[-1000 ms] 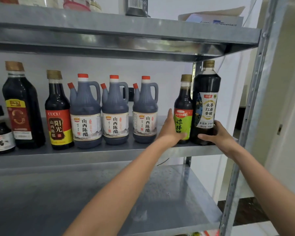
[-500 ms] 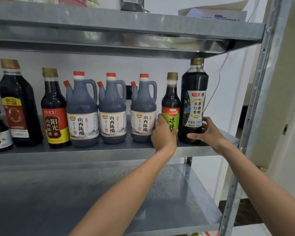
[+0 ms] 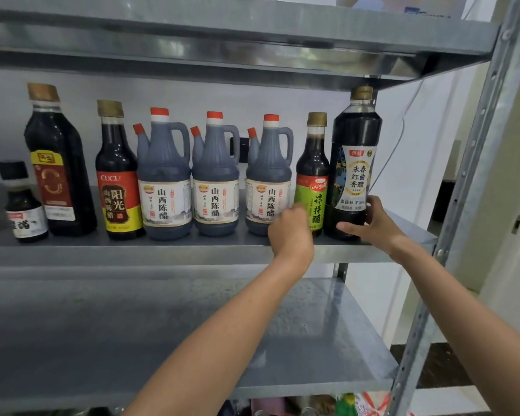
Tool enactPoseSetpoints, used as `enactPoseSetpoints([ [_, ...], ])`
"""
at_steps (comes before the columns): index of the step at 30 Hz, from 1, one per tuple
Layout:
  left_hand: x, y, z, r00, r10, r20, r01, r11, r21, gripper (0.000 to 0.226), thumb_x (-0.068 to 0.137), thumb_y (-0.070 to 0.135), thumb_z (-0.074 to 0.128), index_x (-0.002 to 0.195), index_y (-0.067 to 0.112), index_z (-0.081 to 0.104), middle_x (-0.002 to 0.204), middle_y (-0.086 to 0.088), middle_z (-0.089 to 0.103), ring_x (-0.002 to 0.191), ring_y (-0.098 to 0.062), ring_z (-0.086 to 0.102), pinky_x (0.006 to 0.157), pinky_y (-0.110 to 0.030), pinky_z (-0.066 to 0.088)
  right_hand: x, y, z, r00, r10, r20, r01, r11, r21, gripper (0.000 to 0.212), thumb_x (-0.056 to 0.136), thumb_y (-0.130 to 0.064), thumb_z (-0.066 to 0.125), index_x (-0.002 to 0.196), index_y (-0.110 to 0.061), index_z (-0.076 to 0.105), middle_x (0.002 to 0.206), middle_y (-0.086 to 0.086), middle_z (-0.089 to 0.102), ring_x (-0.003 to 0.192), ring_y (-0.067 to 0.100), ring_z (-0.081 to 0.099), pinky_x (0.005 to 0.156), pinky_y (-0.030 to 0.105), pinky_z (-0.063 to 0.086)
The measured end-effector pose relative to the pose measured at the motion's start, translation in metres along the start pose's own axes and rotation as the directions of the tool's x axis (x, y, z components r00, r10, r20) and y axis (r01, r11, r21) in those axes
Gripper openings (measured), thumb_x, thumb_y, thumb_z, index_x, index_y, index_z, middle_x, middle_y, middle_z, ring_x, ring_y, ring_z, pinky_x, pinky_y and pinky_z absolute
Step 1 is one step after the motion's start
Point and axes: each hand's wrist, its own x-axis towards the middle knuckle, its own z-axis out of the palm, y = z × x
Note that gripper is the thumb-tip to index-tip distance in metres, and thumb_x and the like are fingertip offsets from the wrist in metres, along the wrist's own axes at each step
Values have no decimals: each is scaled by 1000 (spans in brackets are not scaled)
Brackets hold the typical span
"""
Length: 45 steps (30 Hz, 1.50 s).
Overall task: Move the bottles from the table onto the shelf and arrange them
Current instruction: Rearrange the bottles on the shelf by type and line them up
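Several dark vinegar bottles stand in a row on the middle metal shelf. My left hand curls round the lower left side of the small green-label bottle, which stands close to the third of three grey jugs. My right hand grips the base of the tall dark bottle with a white label, upright at the right end of the row. The other two jugs, a CUCU bottle, a big red-label bottle and a small bottle stand further left.
The upper shelf sits just above the tall bottle's cap. A perforated metal post rises right of my right hand. A bare strip of shelf lies right of the tall bottle. The lower shelf spreads below, with colourful packages under it.
Both hands have slid the green-label bottle and the tall bottle leftward along the shelf, closing the gap to the third jug. My left hand's fingers went from straight to curled low on the bottle.
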Motion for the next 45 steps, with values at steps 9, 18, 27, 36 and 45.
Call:
enactPoseSetpoints([
  [9, -32, -153, -74, 833, 229, -503, -329, 937, -119, 13, 87, 8, 64, 99, 4, 69, 100, -13, 66, 93, -31, 62, 75, -38, 53, -34, -28, 125, 702, -419, -576, 165, 883, -440, 66, 71, -16, 77, 127, -6, 43, 129, 20, 41, 120, 35, 37, 97, 47, 41],
  [18, 1, -373, -202, 802, -303, -515, 137, 932, -335, 83, 77, 32, 76, 143, 9, 30, 147, -20, 27, 133, -31, 31, 103, -28, 30, -47, -108, 273, 587, -574, -571, 421, 819, -390, 32, 77, 3, 57, 109, 2, 53, 110, 28, 50, 106, 33, 41, 92, 41, 35],
  [27, 38, -424, -231, 968, -150, 203, 247, 731, -636, 51, 75, 1, 75, 120, 9, 53, 122, -8, 63, 110, -22, 61, 94, -34, 47, -76, -229, 424, 662, -678, -320, 637, 734, -236, 36, 83, 0, 63, 118, -7, 59, 115, 8, 59, 101, 19, 57, 88, 28, 48],
  [36, 60, -431, -240, 919, -115, 378, 381, 514, -769, 56, 81, -2, 68, 131, 7, 43, 127, -11, 58, 118, -26, 55, 106, -47, 40, -79, -234, 462, 804, -456, -381, 387, 888, -248, 47, 83, 0, 60, 128, -10, 48, 127, 7, 47, 117, 20, 48, 101, 31, 42],
  [45, 60, -429, -234, 913, 3, 407, 321, 610, -724, 50, 79, 11, 74, 117, 20, 43, 108, 6, 58, 105, -12, 56, 92, -29, 41, -88, -219, 482, 879, -289, -379, 248, 956, -154, 60, 87, -5, 60, 142, -11, 36, 140, 6, 42, 129, 18, 41, 107, 33, 38],
])
